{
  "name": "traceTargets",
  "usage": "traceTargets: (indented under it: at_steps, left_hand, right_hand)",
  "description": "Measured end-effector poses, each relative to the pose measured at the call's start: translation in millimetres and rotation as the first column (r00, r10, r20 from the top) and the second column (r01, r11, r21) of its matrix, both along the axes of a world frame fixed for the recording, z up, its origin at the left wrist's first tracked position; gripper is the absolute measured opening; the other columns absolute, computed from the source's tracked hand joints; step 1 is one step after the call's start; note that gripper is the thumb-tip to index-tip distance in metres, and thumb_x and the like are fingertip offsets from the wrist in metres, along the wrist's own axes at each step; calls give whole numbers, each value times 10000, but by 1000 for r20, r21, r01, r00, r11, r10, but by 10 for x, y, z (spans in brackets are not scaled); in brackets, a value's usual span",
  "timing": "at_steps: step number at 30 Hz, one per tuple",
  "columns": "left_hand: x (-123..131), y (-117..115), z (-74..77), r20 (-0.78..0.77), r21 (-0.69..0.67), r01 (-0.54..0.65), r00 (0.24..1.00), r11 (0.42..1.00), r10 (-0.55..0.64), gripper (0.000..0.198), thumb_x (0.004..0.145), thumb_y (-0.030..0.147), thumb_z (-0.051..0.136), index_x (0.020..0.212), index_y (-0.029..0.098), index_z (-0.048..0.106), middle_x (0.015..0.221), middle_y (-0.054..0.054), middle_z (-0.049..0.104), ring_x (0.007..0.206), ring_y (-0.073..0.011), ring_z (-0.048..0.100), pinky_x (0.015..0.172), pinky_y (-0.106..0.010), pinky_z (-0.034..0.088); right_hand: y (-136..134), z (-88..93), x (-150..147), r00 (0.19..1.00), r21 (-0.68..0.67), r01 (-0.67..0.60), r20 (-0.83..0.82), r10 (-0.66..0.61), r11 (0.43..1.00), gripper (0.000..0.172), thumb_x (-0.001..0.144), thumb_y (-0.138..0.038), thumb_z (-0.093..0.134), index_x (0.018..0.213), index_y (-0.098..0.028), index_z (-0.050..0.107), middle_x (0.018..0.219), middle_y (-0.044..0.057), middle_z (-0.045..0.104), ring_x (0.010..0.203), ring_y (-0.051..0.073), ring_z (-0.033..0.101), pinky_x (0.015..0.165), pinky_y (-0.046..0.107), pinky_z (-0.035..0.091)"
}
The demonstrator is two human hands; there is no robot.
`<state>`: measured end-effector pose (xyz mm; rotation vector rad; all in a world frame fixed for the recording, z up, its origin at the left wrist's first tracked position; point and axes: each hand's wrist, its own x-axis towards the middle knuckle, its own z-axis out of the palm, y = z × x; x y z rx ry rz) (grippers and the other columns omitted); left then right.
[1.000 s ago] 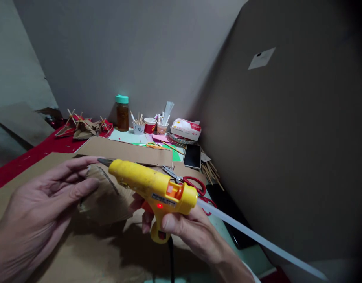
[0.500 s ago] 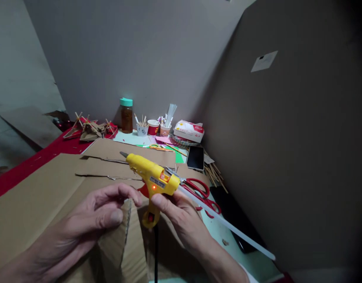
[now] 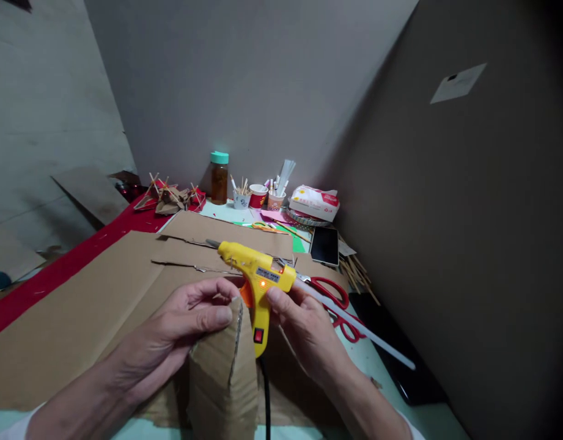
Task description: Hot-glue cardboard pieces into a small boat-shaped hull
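Note:
My left hand (image 3: 189, 324) pinches the top edge of a folded cardboard piece (image 3: 221, 379), which stands upright with its corrugated edge showing. Just right of it, my right hand (image 3: 304, 324) grips a yellow glue gun (image 3: 256, 269) by the side of its handle. The gun's nozzle points left, a small orange light glows on its body, and a long clear glue stick (image 3: 354, 324) sticks out of its back. A black cord hangs from the handle. The gun's orange trigger is partly hidden behind my left fingertips and the cardboard.
Flat cardboard sheets (image 3: 111, 293) cover the table. Red-handled scissors (image 3: 331, 290), a phone (image 3: 324, 245) and wooden sticks (image 3: 357, 272) lie at the right. Behind stand a brown bottle (image 3: 219, 183), cups of sticks and pens (image 3: 275, 200), and a tissue pack (image 3: 314, 203).
The view has shifted, so the table things appear further right. The glue gun has turned a little, its handle more upright and its red switch in fuller view. Both hands keep their holds.

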<state>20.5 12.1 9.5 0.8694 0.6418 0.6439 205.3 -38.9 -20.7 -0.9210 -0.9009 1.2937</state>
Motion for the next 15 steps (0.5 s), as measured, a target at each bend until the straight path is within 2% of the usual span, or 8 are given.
traceTargets:
  at_steps: [3, 8, 12, 15]
  left_hand:
    - [-22, 22, -82, 9, -9, 40, 999, 999, -40, 250, 647, 316, 905, 809, 220, 740, 839, -10, 690, 785, -160, 634, 732, -242, 519]
    - [-34, 2, -139, -9, 71, 101, 995, 992, -101, 294, 647, 365, 903, 845, 228, 735, 840, -5, 686, 793, -157, 612, 701, -222, 472]
    - [-23, -37, -110, -7, 119, 106, 994, 987, -106, 252, 678, 353, 888, 841, 234, 736, 808, 8, 693, 760, -138, 603, 693, -216, 452]
    - [-1, -49, -93, 7, 108, 88, 996, 990, -89, 250, 695, 351, 876, 847, 223, 724, 833, -5, 706, 789, -157, 619, 729, -246, 460]
  right_hand:
    - [25, -12, -14, 998, 5, -53, 15, 53, 999, 295, 861, -392, 782, 1103, -223, 764, 1100, 53, 745, 1032, 218, 670, 932, 318, 499]
    - [41, 38, -109, 998, 4, -66, 15, 66, 998, 293, 817, -417, 804, 1010, -199, 778, 994, 46, 752, 926, 206, 684, 917, 326, 517]
    - [40, 56, -148, 995, -11, -84, 55, 85, 996, 341, 827, -485, 778, 996, -189, 773, 905, 41, 727, 820, 199, 667, 863, 332, 532]
    - [22, 63, -117, 990, -44, -68, 119, 73, 997, 357, 859, -533, 739, 956, -190, 756, 815, 24, 674, 770, 174, 624, 776, 284, 519]
